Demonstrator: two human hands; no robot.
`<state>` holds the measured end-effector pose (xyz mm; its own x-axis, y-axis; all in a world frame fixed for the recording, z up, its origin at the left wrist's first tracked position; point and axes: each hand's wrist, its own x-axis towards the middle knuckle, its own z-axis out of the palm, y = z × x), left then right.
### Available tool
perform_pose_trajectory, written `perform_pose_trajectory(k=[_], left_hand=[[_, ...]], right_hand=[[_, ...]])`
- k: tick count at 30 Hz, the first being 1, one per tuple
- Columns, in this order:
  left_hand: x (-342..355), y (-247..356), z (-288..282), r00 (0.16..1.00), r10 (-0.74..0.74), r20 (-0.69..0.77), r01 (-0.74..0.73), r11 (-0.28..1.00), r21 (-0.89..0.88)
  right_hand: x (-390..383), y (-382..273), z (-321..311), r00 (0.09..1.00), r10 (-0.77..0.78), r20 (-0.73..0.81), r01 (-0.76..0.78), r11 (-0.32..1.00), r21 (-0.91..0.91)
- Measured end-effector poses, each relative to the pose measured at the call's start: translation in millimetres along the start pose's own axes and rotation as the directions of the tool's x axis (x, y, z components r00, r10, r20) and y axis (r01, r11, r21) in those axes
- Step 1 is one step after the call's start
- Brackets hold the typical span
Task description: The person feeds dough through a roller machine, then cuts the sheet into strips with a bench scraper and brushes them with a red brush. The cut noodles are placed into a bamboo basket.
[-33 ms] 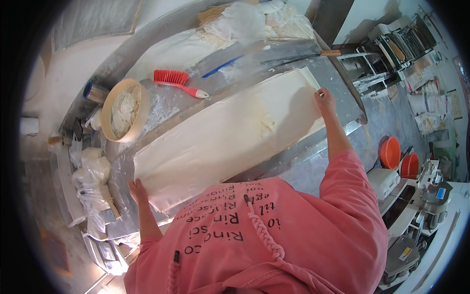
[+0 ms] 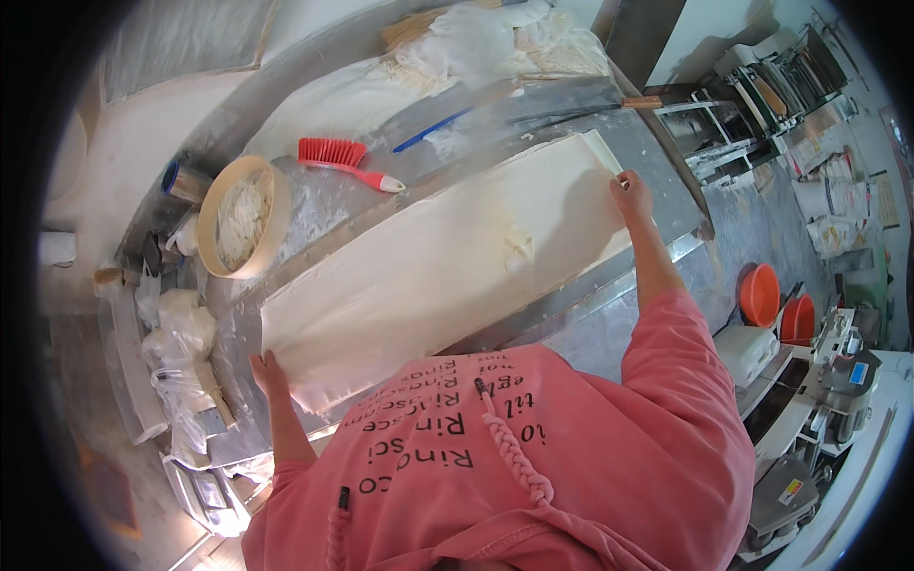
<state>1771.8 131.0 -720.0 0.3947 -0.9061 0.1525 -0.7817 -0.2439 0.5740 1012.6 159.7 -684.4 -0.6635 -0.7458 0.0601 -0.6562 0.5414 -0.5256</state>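
A long, pale sheet of dough (image 2: 419, 276) lies slantwise across the metal worktable (image 2: 657, 157), with layered-looking edges and a small torn or wrinkled patch right of its middle. My left hand (image 2: 269, 371) pinches its near left corner. At the far right end, my right hand (image 2: 631, 197) is closed on the sheet's edge, thumb and fingers together. Both arms are spread wide, one at each end. Beyond the sheet rests a red-bristled brush (image 2: 347, 164) with a red and white handle.
A round wooden-rimmed container (image 2: 208, 224) with pale dough scraps stands at the left, beside a metal tin (image 2: 186, 181). Plastic bags (image 2: 186, 324) crowd the left edge. A long knife (image 2: 571, 112) and a blue-edged scraper (image 2: 433, 130) lie behind. Orange basins (image 2: 759, 295) are at right.
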Motion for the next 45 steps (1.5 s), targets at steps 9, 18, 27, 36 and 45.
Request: perform_pose_trajectory(k=[9, 18, 27, 36, 45], left_hand=[[18, -28, -1, 0.991, -0.117, 0.069, 0.117, 0.993, -0.002], [8, -10, 4, 0.937, -0.262, 0.231, 0.327, 0.893, -0.310], [4, -11, 1, 0.969, -0.192, 0.155, 0.228, 0.936, -0.266], [-1, 3, 3, 0.977, -0.196, 0.080, 0.208, 0.955, -0.210], [-13, 7, 0, 0.960, -0.261, 0.096, 0.265, 0.964, -0.026]], right_hand=[[-23, -11, 4, 0.970, -0.163, -0.181, 0.125, 0.971, -0.204], [-13, -48, 18, 0.953, -0.246, -0.178, 0.167, 0.913, -0.371], [-6, -62, 13, 0.987, -0.141, 0.082, 0.163, 0.885, -0.436], [5, -57, 1, 0.995, -0.072, 0.067, 0.097, 0.848, -0.520], [-18, -65, 35, 0.817, -0.574, 0.055, 0.496, 0.650, -0.576]])
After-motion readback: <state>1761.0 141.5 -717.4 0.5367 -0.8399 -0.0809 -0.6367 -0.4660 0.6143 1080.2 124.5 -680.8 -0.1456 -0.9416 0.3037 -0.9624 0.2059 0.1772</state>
